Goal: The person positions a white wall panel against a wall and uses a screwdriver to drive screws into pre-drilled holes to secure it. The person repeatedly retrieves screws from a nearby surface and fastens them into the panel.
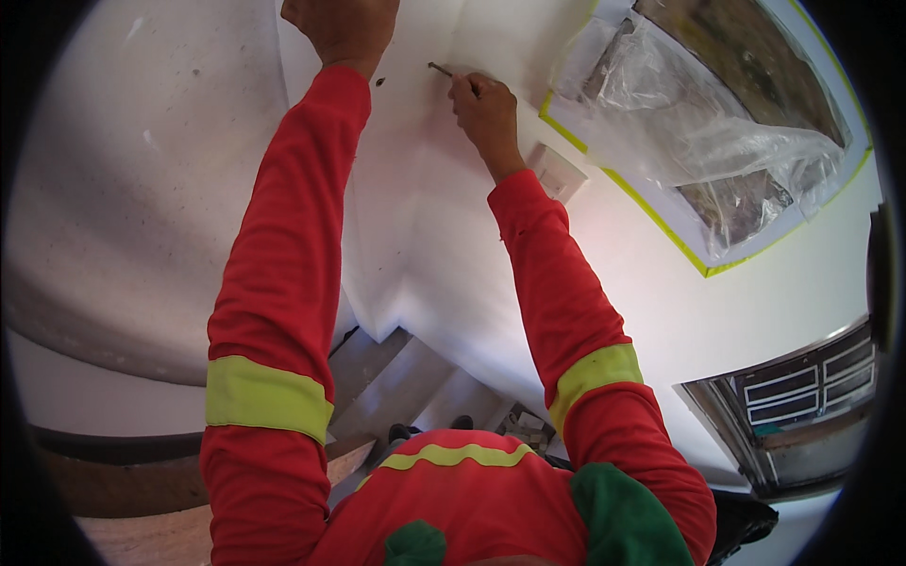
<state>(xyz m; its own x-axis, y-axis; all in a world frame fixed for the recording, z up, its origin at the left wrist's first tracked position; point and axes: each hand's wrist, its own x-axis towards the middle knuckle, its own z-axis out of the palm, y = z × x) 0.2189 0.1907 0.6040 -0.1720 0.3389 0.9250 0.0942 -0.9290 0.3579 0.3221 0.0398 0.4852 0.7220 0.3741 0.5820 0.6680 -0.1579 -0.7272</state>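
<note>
My right hand is closed in a pinch around a thin dark metal piece. Only a short shaft with a small wider end sticks out past the fingers, close to the white wall; its exact kind is not clear. Between my two hands, a small dark hole or mark shows on the wall. My left hand is raised beside that mark at the top edge. The picture cuts off its fingers, so what they do is hidden. Both arms are in red sleeves with yellow bands.
A wall plate sits below my right wrist. Beyond it, clear plastic sheeting covers an opening edged with yellow tape. A curved, speckled pale surface fills the left. Below are floor boards and, at right, a dark-framed window.
</note>
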